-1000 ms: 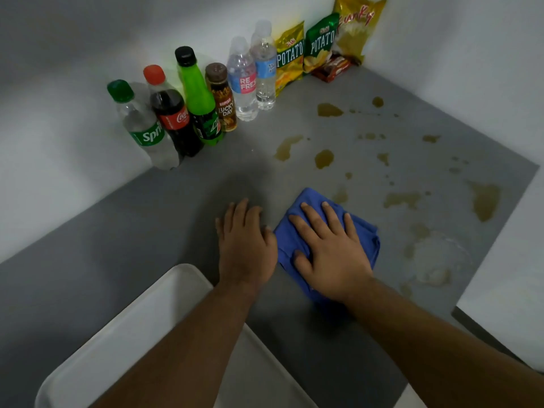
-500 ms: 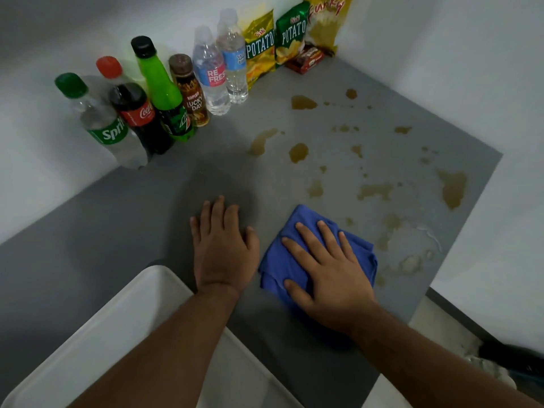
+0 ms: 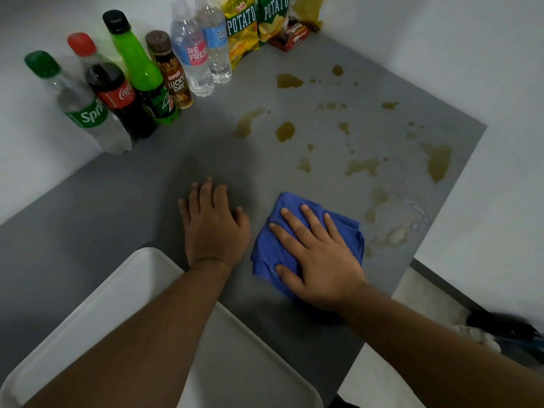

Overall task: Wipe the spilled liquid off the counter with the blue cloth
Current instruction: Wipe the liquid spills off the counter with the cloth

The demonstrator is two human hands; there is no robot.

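Right hand (image 3: pixel 321 260), fingers flat and spread, presses the blue cloth (image 3: pixel 263 254) at lower centre-right of the counter (image 3: pixel 117 201). Cloth has slid right, clear of the flat, empty left hand (image 3: pixel 213 228). Brown spill (image 3: pixel 438 164) above and to the right is mostly unwiped.

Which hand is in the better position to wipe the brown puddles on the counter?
The right hand, probably. It presses flat on the blue cloth, and the nearest brown puddles lie just beyond and to its right. The left hand rests flat on bare counter and touches no cloth.
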